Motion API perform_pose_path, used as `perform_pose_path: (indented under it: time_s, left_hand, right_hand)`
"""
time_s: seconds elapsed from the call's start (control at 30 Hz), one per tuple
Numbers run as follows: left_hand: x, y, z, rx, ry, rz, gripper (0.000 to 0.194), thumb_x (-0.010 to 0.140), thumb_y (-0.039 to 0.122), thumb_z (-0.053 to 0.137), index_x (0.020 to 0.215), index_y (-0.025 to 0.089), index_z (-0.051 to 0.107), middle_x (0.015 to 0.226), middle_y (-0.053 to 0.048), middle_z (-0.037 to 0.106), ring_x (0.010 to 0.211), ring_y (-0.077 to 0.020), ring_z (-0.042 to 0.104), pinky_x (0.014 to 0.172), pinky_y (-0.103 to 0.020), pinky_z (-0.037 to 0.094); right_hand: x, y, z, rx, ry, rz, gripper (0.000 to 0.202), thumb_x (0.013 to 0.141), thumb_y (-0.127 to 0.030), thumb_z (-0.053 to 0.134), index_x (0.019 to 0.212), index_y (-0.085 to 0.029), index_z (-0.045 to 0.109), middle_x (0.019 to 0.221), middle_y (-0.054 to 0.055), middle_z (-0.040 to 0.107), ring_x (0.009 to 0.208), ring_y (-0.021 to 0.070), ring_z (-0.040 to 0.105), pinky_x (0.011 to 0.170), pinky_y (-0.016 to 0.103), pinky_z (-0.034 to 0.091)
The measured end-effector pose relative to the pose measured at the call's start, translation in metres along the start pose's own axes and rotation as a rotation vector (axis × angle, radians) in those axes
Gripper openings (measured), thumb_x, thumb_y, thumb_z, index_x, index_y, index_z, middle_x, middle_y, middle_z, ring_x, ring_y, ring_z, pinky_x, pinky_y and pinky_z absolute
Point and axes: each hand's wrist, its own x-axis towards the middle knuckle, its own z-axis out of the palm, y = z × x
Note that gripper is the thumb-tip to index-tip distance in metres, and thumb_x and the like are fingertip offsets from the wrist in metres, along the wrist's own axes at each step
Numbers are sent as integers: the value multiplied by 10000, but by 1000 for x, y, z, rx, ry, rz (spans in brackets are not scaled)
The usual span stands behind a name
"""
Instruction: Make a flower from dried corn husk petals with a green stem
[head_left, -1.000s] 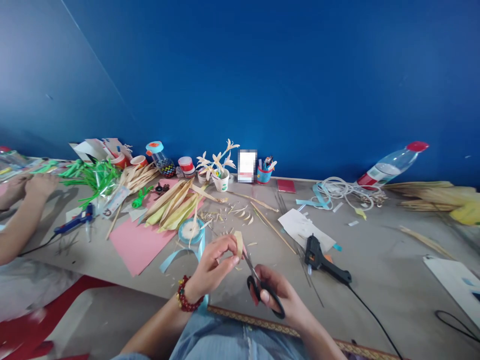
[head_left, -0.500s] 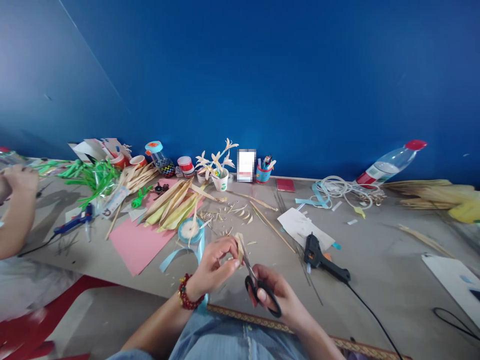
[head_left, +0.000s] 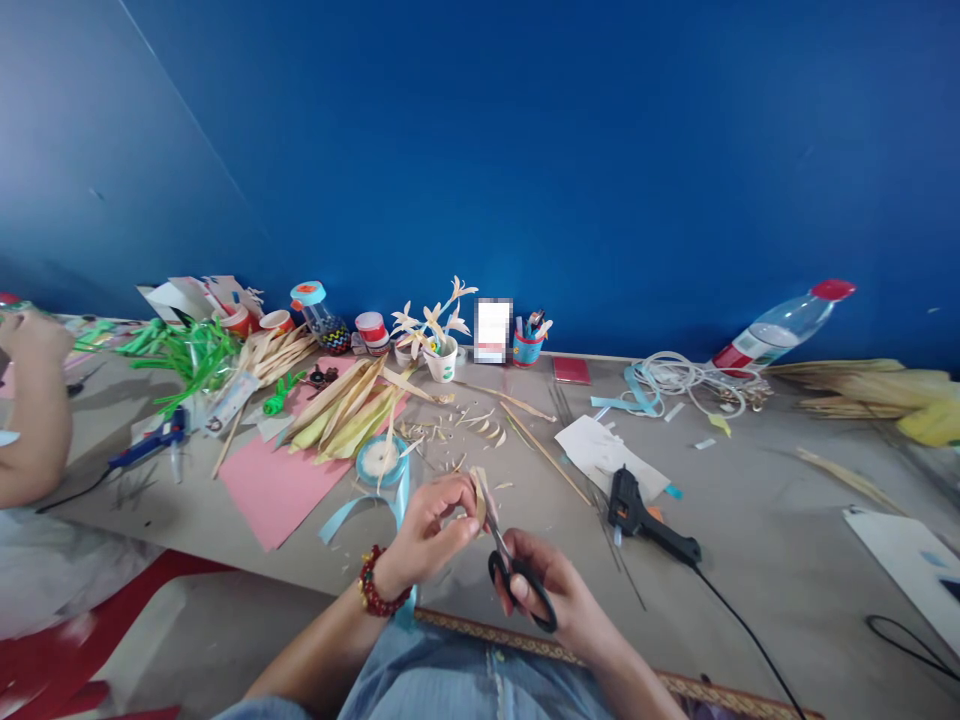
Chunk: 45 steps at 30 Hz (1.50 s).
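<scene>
Head view shows the right hand (head_left: pixel 553 578), fingers (head_left: pixel 519 545) clamped on the scissors (head_left: pixel 497 539), closing them further, seemingly advancing a cut along the husk strip (head_left: pixel 481 490) pinched in the left hand (head_left: pixel 429 525) above the desk (head_left: pixel 735 480).

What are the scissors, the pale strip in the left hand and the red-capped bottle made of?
Scissors: apparently metal blades, with a grey sheen; the smooth black handles look like plastic.
Pale strip: probably dried plant husk, matte, given its straw colour, though paper is possible.
Bottle: most likely clear, glossy plastic, since light glints on its see-through side.
</scene>
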Motion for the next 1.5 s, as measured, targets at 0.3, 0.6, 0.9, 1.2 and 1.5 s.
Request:
perform_pose_path:
  time_s: [0.3, 0.6, 0.9, 1.2, 1.5]
  left_hand:
    - [0, -1, 0, -22, 3, -15, 160, 828, 160, 554, 682, 181, 492, 724, -43, 619, 734, -185, 587, 683, -291, 413]
    - [1, -2, 0, -31, 1, -28, 164, 826, 175, 551, 671, 182, 498, 738, -50, 630, 728, -183, 574, 676, -293, 409]
    - [2, -1, -3, -24, -18, -33, 153, 824, 180, 541, 675, 183, 509, 716, -44, 627, 707, -177, 558, 671, -289, 409]
    - [2, -3, -5, -86, -25, -104, 154, 822, 197, 536, 672, 178, 509, 735, -50, 627, 722, -181, 579, 675, -293, 421]
    - [4, -12, -9, -189, -33, -208, 197, 811, 245, 552, 649, 187, 456, 645, 10, 486, 696, -173, 577, 680, -298, 448]
  right_hand:
    - [1, 0, 0, 12, -7, 0, 535, 768, -698, 651, 770, -189, 485, 623, -19, 548, 487, 81, 383, 485, 217, 282]
    - [2, -5, 0, -25, 12, 19, 553, 749, -725, 644, 751, -197, 478, 607, -31, 520, 484, 84, 387, 485, 221, 299]
    - [2, -2, -2, -23, 6, 17, 545, 763, -710, 645, 768, -192, 474, 616, -35, 497, 506, 87, 404, 502, 218, 323]
    - [4, 4, -7, -71, 36, 34, 551, 757, -720, 640, 751, -203, 448, 596, -46, 485, 511, 95, 441, 512, 219, 338]
    - [11, 5, -15, -188, 45, 64, 570, 759, -760, 588, 697, -220, 416, 542, -41, 497, 485, 98, 399, 484, 230, 282]
